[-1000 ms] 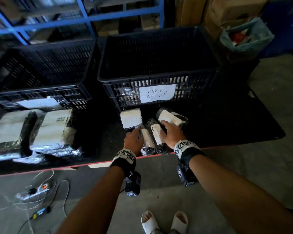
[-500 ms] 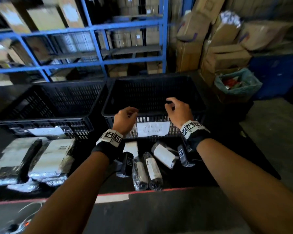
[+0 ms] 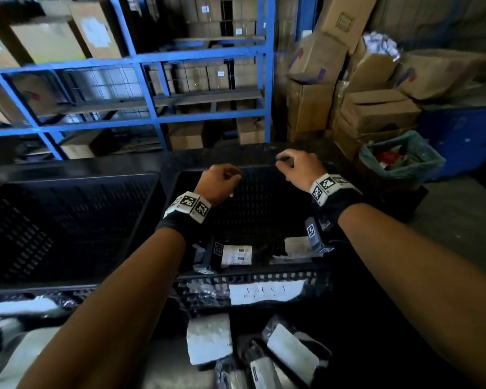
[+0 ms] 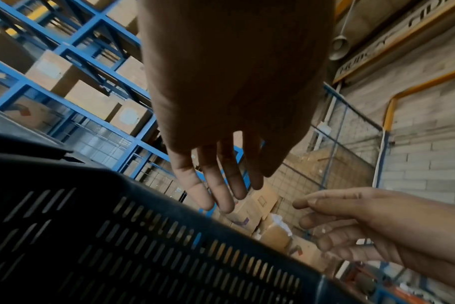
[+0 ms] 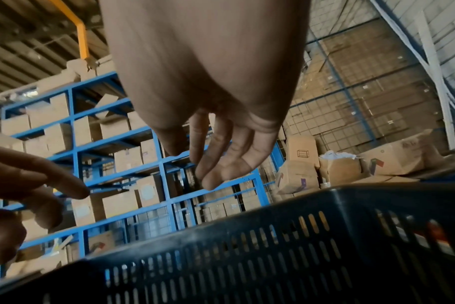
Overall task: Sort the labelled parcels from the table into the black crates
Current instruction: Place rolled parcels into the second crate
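Here both hands hover empty over the right-hand black slotted plastic crate [image 3: 264,276]: the left hand [image 3: 218,182] and the right hand [image 3: 299,168] hang with fingers loosely relaxed, gripping nothing. Two white-labelled parcels [image 3: 236,255] lie on the crate's floor. More black-wrapped, white-labelled parcels [image 3: 289,353] lie on the dark counter [image 3: 376,346] in front of it, beside a second black crate [image 3: 68,220] on the left.

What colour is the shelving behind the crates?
Blue, clearest in the head view: the shelving stands behind the crates.
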